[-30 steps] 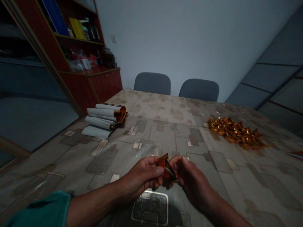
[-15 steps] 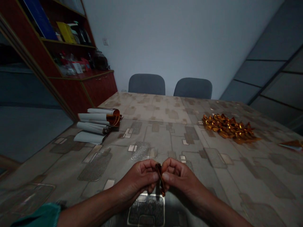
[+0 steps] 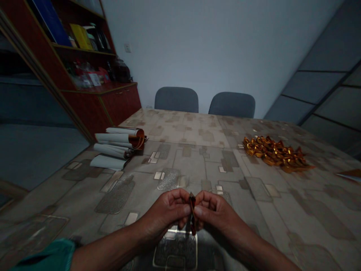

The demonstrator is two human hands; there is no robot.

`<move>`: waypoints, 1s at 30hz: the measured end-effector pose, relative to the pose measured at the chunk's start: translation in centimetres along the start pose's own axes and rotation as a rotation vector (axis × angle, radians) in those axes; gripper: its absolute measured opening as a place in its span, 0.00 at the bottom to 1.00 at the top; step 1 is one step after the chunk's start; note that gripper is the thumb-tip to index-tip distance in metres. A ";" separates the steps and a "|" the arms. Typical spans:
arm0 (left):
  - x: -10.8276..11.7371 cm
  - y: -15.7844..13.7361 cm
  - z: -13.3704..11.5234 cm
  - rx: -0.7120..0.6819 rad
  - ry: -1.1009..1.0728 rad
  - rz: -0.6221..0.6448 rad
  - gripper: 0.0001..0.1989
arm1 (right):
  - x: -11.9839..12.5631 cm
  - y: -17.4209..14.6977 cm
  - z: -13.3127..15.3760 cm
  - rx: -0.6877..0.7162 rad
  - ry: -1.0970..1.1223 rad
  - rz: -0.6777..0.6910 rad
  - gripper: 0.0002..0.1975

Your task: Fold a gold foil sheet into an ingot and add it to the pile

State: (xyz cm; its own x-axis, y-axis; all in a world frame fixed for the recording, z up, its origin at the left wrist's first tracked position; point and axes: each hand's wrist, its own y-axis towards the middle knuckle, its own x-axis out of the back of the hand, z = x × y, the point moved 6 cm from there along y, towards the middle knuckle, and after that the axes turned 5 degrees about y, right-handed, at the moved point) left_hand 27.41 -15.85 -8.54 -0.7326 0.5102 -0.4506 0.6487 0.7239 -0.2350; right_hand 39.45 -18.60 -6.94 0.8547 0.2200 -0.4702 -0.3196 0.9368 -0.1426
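Between my two hands, low in the middle of the view, is a narrow folded piece of gold foil paper (image 3: 193,215), held upright above the table. My left hand (image 3: 172,209) pinches it from the left, thumb against curled fingers. From the right, my right hand (image 3: 213,210) pinches its other side in the same way. Only a thin strip of the foil shows; the rest is hidden by my fingers. To the right lies a cluster of folded gold foil pieces (image 3: 276,153). At the left rests a stack of bent white-backed foil sheets (image 3: 113,148).
A patterned cloth covers the table (image 3: 180,128). Another foil-and-paper piece (image 3: 351,175) lies at the far right edge. Two grey chairs (image 3: 176,99) stand behind the table, against the wall. A red-brown cabinet (image 3: 121,103) with filled shelves is at the back left.
Both hands keep their pinch on the foil piece, which has turned slightly and looks narrower, more edge-on. The whole view has shifted a little.
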 end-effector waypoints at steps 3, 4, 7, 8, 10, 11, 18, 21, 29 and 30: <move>-0.2 0.0 0.0 0.019 -0.010 0.021 0.21 | -0.2 -0.1 0.2 -0.015 0.010 0.016 0.18; -0.3 0.0 0.1 0.032 -0.013 0.032 0.22 | -0.3 -0.2 0.1 -0.027 0.020 0.018 0.19; -0.6 -0.1 0.1 0.073 -0.022 0.070 0.24 | -0.3 -0.2 0.0 -0.074 0.048 0.029 0.20; -0.7 -0.1 0.1 0.085 -0.023 0.082 0.24 | -0.3 -0.2 -0.1 -0.088 0.055 0.034 0.20; -0.8 -0.3 0.2 0.116 -0.024 0.090 0.24 | -0.4 -0.3 -0.2 -0.120 0.071 0.052 0.21; -0.8 -0.4 0.2 0.131 -0.023 0.090 0.24 | -0.4 -0.3 -0.3 -0.134 0.083 0.064 0.21; -0.6 -0.6 0.7 0.177 -0.049 0.112 0.20 | -1.2 -0.7 -0.3 -0.214 0.168 0.178 0.21; -0.8 -0.7 0.7 0.179 -0.091 0.141 0.20 | -1.3 -0.8 -0.4 -0.237 0.213 0.215 0.20; -1.3 -0.7 0.3 0.161 -0.145 0.190 0.22 | -0.5 -1.0 -0.4 -0.236 0.237 0.203 0.18; -1.3 -0.6 0.3 0.162 -0.149 0.184 0.22 | -0.4 -1.0 -0.4 -0.236 0.234 0.195 0.18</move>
State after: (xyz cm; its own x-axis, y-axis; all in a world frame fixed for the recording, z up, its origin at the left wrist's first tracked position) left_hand 28.03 -17.12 -8.05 -0.5685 0.5436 -0.6175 0.8015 0.5353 -0.2667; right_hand 39.27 -19.74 -6.95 0.6610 0.2942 -0.6903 -0.5754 0.7893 -0.2145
